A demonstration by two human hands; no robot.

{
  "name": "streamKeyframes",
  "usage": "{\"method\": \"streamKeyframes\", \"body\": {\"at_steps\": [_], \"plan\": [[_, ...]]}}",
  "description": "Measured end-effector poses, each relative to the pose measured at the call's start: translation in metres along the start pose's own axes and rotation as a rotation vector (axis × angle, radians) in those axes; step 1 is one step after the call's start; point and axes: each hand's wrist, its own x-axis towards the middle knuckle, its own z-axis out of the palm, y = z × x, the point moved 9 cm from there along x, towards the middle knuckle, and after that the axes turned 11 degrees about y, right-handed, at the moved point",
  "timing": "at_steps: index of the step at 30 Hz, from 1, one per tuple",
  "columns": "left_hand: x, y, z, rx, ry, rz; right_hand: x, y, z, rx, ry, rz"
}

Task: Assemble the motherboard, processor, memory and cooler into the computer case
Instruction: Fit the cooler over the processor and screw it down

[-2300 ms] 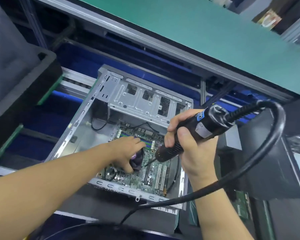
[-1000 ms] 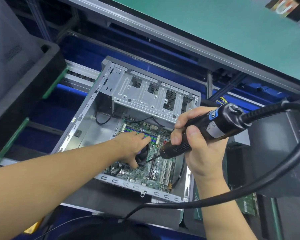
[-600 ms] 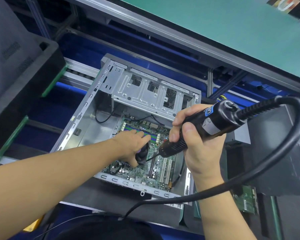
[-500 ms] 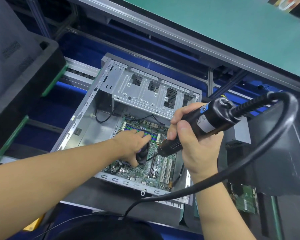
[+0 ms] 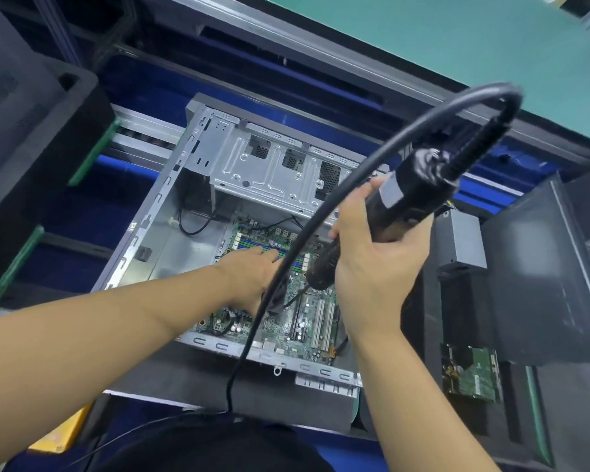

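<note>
Swung across since half a second ago: the cable (image 5: 321, 212) of the electric screwdriver (image 5: 406, 199) hung off to the right and now loops over the top and cuts down in front of the left hand (image 5: 249, 277). The tool has also tipped up steeper.

We see the computer case (image 5: 171, 240) lying on its side, centre. It holds the motherboard (image 5: 307, 321) on its near right floor and a metal drive cage (image 5: 269, 168) at its far end. The cooler (image 5: 278, 298) sits on the motherboard, mostly under the left hand.

The left fingers (image 5: 266, 258) are stretched nearly straight and rest on the cooler, reaching toward the memory slots (image 5: 249, 245). The right hand (image 5: 375, 264) has its fingers clenched round the screwdriver body. The bit points down just beside the cooler's right edge; we cannot tell whether it touches.

A loose circuit board (image 5: 470, 376) lies right of the case, and a green worktop (image 5: 423, 35) runs far behind.
</note>
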Motion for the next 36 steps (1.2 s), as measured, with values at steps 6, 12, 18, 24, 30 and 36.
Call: {"method": "streamKeyframes", "body": {"at_steps": [6,12,18,24,30,36], "plan": [[0.004,-0.007,0.006,-0.028,0.033,0.001,0.004,0.007,0.026,0.088,-0.365,0.113],[0.005,-0.012,0.008,-0.006,0.048,0.004,0.011,0.009,0.035,0.107,-0.412,0.136],[0.005,-0.007,0.001,-0.078,0.126,-0.006,0.01,0.011,0.025,0.077,-0.321,0.106],[0.003,-0.008,0.0,-0.085,0.169,-0.05,0.008,0.005,0.017,0.012,-0.192,0.042],[0.002,-0.002,-0.001,0.0,0.219,-0.01,0.001,-0.002,0.007,-0.02,-0.07,-0.046],[0.002,-0.002,0.001,-0.032,0.195,-0.014,-0.004,0.006,0.019,0.02,-0.242,0.045]]}}
